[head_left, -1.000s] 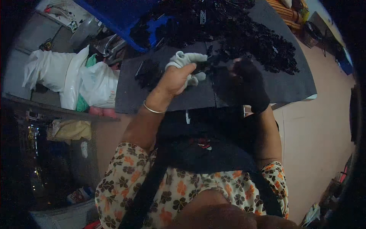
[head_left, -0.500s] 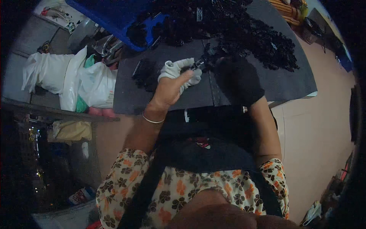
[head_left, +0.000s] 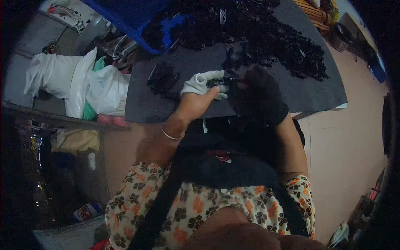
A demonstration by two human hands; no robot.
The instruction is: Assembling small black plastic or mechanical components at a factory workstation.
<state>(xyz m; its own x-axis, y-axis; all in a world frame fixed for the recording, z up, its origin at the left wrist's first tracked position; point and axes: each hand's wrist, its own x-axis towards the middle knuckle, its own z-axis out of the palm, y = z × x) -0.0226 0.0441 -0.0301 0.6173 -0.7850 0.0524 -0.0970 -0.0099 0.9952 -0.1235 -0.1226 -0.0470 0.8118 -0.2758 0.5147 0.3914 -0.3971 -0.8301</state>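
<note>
My left hand (head_left: 203,88), in a white glove that leaves the thumb bare, pinches a small black plastic part (head_left: 219,81) between thumb and fingers above the table. Close against that part on the right is my right hand (head_left: 262,96) in a black glove. Its fingers look bent together at the part, but the dark glove blurs into the dark things around it, and whatever they grip cannot be made out. A big heap of small black parts (head_left: 287,46) spreads over the table beyond both hands. Left of my left hand lies a smaller pile of black parts (head_left: 163,79).
A blue tray (head_left: 121,18) with black parts in it stands on the grey table (head_left: 141,100) at the far left. White plastic bags (head_left: 106,89) are beside the table's left edge. A bundle of orange-brown rods (head_left: 318,14) is at the far right.
My left hand has moved slightly to the right with the black part, closing up to my right hand. My right hand has shifted a little nearer to me.
</note>
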